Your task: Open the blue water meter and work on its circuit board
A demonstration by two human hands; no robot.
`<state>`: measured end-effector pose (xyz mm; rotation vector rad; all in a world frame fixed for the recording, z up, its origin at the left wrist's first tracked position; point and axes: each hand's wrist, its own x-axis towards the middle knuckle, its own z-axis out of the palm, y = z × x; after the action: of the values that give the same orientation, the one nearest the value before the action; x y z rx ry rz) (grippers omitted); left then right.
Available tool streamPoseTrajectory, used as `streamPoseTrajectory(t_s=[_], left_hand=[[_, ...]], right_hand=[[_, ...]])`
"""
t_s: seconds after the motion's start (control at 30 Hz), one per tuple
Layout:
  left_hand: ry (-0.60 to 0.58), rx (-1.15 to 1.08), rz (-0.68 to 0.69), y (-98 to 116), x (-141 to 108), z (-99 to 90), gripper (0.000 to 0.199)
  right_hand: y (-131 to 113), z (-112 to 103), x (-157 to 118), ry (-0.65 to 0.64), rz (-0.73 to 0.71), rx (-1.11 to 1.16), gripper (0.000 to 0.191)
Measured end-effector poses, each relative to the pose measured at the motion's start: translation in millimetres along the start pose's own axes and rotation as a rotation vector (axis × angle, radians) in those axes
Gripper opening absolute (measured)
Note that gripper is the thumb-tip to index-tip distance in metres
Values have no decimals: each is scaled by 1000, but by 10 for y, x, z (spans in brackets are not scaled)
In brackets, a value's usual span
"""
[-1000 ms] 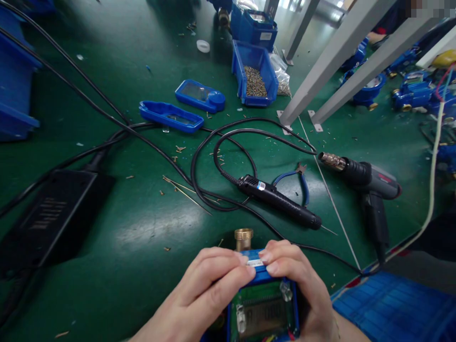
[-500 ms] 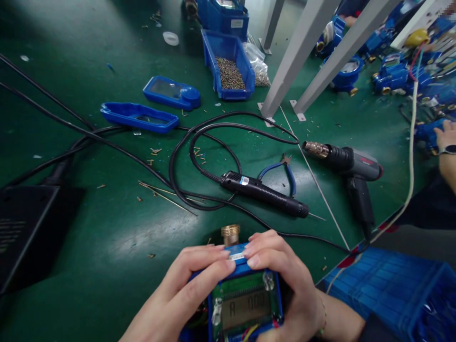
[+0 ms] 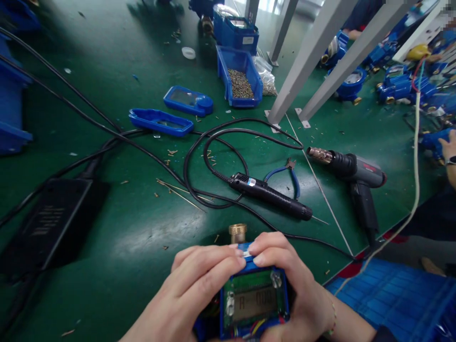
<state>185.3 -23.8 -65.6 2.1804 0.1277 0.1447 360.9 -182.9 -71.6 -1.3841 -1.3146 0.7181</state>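
Observation:
Both my hands grip a blue water meter (image 3: 245, 266) at the bottom middle of the view. My left hand (image 3: 199, 280) wraps its upper left side, and my right hand (image 3: 292, 280) holds the upper right side. Fingertips of both hands press on the blue top edge, where a white label partly shows. Between the hands an LCD screen (image 3: 253, 304) on a green circuit board shows a letter and digits. Red and yellow wires lie below the screen. A threaded brass fitting (image 3: 237, 232) sticks out beyond the fingers. The meter's underside is hidden.
Beyond the meter lie an electric screwdriver (image 3: 270, 195) with looped cable, blue-handled pliers (image 3: 296, 183) and a heat gun (image 3: 359, 175). Two blue covers (image 3: 160, 122) and a screw bin (image 3: 240, 80) sit farther back. A black power box (image 3: 50, 223) is left. At right, grey posts (image 3: 313, 57) and a co-worker's hand (image 3: 449, 147).
The view has shifted, so the table things appear farther right and a blue bin shows at the left edge. Both hands keep hold of the water meter.

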Motion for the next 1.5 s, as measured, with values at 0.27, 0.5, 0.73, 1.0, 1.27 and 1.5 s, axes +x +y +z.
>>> streamPoseTrajectory(t_s=[0.27,0.5,0.73,1.0,1.27,1.5], left_hand=[[-18,-56,-14,47,51,-47,69],[20,-171,-10,61,182,-73,72],[58,-229,-24,47,166,-57,79],[-127,-506,-2,-90,192,-243,66],[-68,-621,-70,-114,112,-108,66],[-78,-570,-17,-162,121,-80,61]], right_hand=[[-23,-6,133,-47,-51,-40,75],[66,46,38,36,-79,-94,68],[65,57,55,47,-58,-90,76],[145,-17,-31,23,-25,-107,69],[-301,-7,-68,-40,79,-646,71],[-770,24,512,-562,-124,-1049,35]])
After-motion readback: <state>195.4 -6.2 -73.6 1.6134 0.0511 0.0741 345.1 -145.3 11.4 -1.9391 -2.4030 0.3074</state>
